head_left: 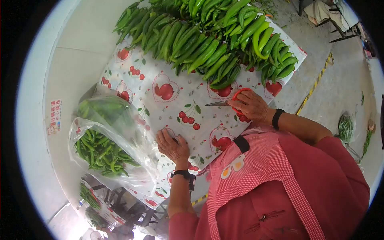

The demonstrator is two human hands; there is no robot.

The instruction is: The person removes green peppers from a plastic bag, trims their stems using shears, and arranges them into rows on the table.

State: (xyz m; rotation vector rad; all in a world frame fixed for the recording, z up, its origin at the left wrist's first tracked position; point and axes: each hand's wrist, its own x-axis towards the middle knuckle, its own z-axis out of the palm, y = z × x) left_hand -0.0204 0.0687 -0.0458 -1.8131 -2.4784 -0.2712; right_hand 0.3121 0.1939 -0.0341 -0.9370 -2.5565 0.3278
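My right hand [252,106] is closed round the red handles of a pair of scissors [217,103], whose blades point left over the cherry-print tablecloth [164,114]. My left hand [173,147] rests on the cloth with its fingers stretched out and apart, near the edge of a clear plastic bag [138,160]. Inside that bag lie many small green peppers [102,154]. Long green peppers [176,40] are laid in overlapping rows across the far side of the table, beyond both hands.
A white wall with a red-lettered sign [55,116] stands at the left. Yellow-black tape [316,86] runs along the floor at the right, near a bagged bundle of greens [345,127]. Another table with green vegetables [90,196] is at lower left.
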